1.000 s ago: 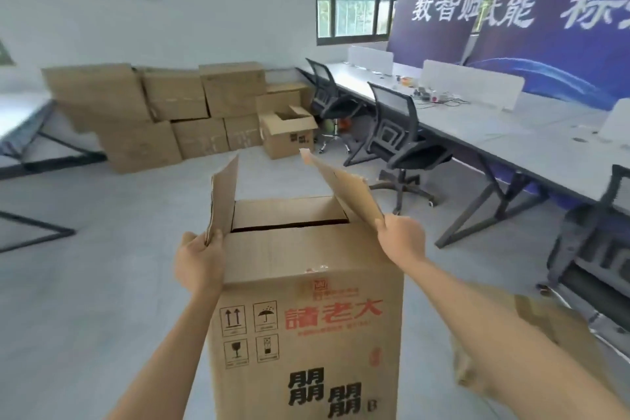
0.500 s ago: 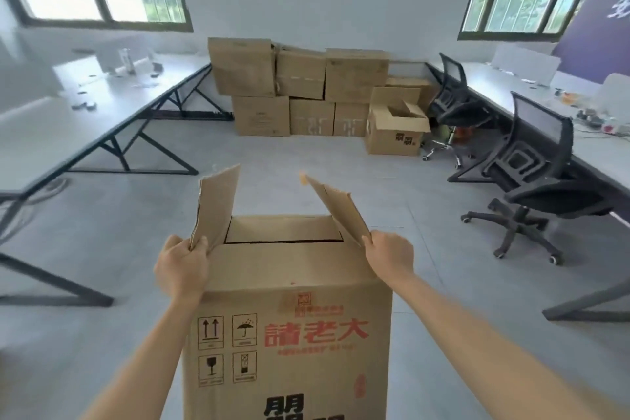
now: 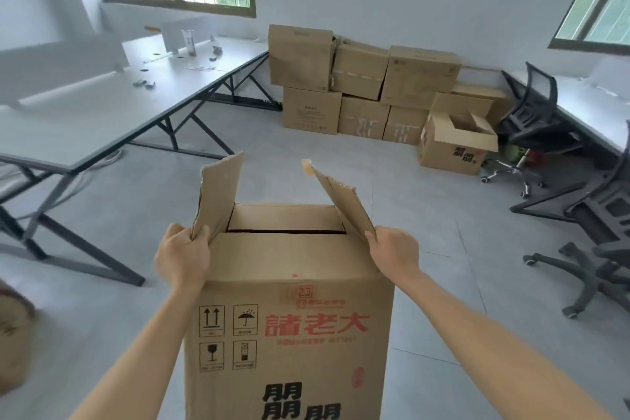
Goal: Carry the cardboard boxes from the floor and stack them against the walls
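Carton (image 3: 289, 317), stiff-walled, seemingly light: I am gripping its upright flaps (image 3: 218, 194) at their bases, left hand (image 3: 182, 257) and right hand (image 3: 395, 252) curled tight; the flaps are probably bending easily.

Open-flapped cardboard box (image 3: 289, 317) gripped at its top corners by left hand (image 3: 182, 257) and right hand (image 3: 395, 252), stacked boxes (image 3: 361, 78) seen against far wall, desk (image 3: 102, 106) at left
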Demonstrator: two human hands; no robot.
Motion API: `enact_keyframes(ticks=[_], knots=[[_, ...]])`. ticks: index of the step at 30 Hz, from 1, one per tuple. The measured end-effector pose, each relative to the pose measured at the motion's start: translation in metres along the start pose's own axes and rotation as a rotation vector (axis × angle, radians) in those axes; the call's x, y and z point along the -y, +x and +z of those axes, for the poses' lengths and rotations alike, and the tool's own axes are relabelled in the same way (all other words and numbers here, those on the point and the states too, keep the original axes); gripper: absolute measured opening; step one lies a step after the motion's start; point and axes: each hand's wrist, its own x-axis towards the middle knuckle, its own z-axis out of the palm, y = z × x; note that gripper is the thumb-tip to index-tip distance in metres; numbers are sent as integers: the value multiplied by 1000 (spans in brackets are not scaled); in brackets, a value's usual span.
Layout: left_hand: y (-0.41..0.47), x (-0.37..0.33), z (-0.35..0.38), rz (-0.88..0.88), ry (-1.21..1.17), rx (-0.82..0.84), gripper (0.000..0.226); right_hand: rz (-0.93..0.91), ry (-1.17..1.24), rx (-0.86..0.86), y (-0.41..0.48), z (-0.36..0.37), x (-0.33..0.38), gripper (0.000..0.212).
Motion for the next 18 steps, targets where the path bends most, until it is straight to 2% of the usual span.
enact_keyframes(ticks=[8,18], knots=[[131,-31,53,55,-44,28,49,53,-15,-51,124,23,41,32],[228,-93,175,116,-34,153,48,180,-49,-28,245,60,-1,32]])
